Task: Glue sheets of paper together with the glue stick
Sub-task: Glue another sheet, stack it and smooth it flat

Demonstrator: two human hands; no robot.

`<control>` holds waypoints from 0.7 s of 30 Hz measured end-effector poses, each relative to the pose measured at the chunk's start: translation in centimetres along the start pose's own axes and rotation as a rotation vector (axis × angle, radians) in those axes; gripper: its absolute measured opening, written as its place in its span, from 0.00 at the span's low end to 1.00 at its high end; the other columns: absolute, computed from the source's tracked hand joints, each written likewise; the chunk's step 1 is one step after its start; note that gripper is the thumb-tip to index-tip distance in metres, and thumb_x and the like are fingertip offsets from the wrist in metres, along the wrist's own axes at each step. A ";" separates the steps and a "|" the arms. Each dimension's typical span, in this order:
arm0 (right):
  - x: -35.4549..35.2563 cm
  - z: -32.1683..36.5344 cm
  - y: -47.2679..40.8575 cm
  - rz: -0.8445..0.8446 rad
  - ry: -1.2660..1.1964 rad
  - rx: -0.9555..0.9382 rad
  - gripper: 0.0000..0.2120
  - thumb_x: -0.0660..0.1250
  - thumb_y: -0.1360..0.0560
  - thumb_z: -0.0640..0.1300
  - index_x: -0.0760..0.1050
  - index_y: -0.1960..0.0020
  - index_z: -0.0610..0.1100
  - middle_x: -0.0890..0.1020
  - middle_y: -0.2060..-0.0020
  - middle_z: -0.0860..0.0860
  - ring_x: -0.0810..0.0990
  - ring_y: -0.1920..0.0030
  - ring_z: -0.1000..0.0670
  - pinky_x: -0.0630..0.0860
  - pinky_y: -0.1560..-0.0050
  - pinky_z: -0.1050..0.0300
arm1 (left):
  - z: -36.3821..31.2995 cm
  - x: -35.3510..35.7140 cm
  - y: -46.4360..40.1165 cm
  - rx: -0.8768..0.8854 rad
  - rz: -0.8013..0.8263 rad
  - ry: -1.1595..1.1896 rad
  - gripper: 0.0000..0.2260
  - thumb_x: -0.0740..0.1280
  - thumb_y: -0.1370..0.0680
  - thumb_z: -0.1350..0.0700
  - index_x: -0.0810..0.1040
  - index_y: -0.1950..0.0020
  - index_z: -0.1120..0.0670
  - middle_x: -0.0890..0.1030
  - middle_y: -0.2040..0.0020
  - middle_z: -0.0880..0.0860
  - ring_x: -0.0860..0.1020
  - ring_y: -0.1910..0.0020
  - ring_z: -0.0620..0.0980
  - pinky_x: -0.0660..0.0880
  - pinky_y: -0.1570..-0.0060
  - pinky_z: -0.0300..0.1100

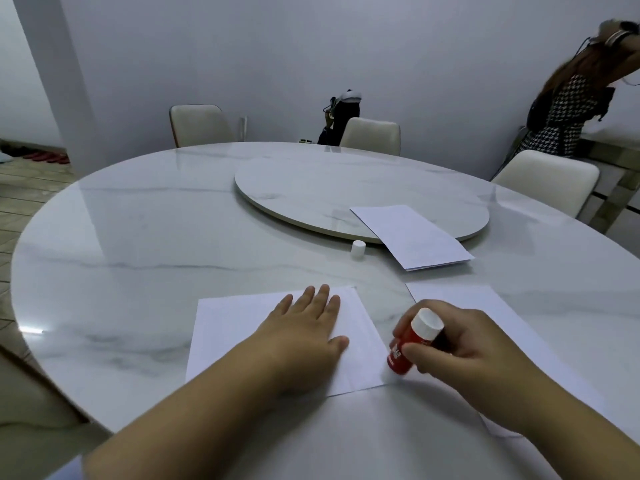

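Observation:
A white sheet of paper (228, 327) lies on the marble table in front of me. My left hand (304, 330) rests flat on it, fingers spread. My right hand (460, 351) grips a red glue stick (410, 344) with a white end pointing up; its lower end touches the sheet's right edge near the front corner. A second white sheet (498, 306) lies to the right, partly under my right hand. The glue stick's white cap (358, 248) stands alone farther back. A third stack of paper (412, 237) lies half on the turntable.
The round marble table (138, 258) carries a raised turntable (311, 188) in its middle. Cream chairs (199, 124) stand around the far side. A person in a checked dress (568, 109) stands at the back right by a counter.

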State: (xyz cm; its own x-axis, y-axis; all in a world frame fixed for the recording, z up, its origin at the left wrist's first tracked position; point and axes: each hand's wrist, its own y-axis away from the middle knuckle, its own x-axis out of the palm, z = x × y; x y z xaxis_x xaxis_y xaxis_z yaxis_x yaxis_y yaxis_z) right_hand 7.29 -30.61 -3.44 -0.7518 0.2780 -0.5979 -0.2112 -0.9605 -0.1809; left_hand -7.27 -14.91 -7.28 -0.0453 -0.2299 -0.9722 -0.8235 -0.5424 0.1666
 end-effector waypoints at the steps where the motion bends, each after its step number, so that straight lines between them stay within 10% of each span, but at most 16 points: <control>1: -0.2 0.0 0.3 -0.007 -0.054 -0.009 0.06 0.68 0.33 0.48 0.79 0.57 0.50 0.85 0.62 0.50 0.82 0.64 0.52 0.77 0.62 0.57 | -0.1 -0.3 0.0 -0.004 0.026 -0.008 0.28 0.46 0.19 0.45 0.38 0.24 0.50 0.36 0.23 0.49 0.36 0.25 0.46 0.37 0.27 0.47; 8: -2.9 1.1 0.1 -0.503 -0.637 -0.159 0.07 0.67 0.35 0.44 0.83 0.60 0.47 0.85 0.66 0.46 0.80 0.69 0.51 0.77 0.68 0.64 | -1.3 -3.1 1.7 0.312 0.312 -0.124 0.29 0.57 0.20 0.57 0.48 0.28 0.31 0.30 0.25 0.44 0.27 0.29 0.54 0.32 0.31 0.62; 13: -1.9 1.4 -2.5 -0.512 -0.451 -0.128 0.06 0.69 0.28 0.36 0.80 0.59 0.45 0.85 0.66 0.48 0.80 0.68 0.51 0.77 0.67 0.61 | -0.7 -2.0 0.8 -0.051 -0.114 0.045 0.27 0.50 0.19 0.45 0.42 0.24 0.47 0.38 0.23 0.48 0.34 0.26 0.48 0.34 0.29 0.57; 21: 2.5 -0.9 -8.5 -0.272 0.025 0.007 0.03 0.68 0.27 0.43 0.76 0.54 0.49 0.85 0.61 0.54 0.82 0.57 0.56 0.78 0.50 0.54 | -0.7 1.2 0.3 -0.062 -0.143 0.021 0.30 0.46 0.21 0.40 0.39 0.24 0.50 0.40 0.22 0.48 0.38 0.25 0.44 0.36 0.27 0.46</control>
State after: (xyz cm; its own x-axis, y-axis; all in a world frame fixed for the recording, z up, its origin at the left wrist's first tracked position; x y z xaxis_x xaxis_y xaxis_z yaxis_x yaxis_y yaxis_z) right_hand 7.74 -21.72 -4.07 -0.6510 0.5260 -0.5473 -0.4080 -0.8504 -0.3321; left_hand -7.20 -15.88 -8.28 0.0827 -0.1632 -0.9831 -0.7840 -0.6197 0.0369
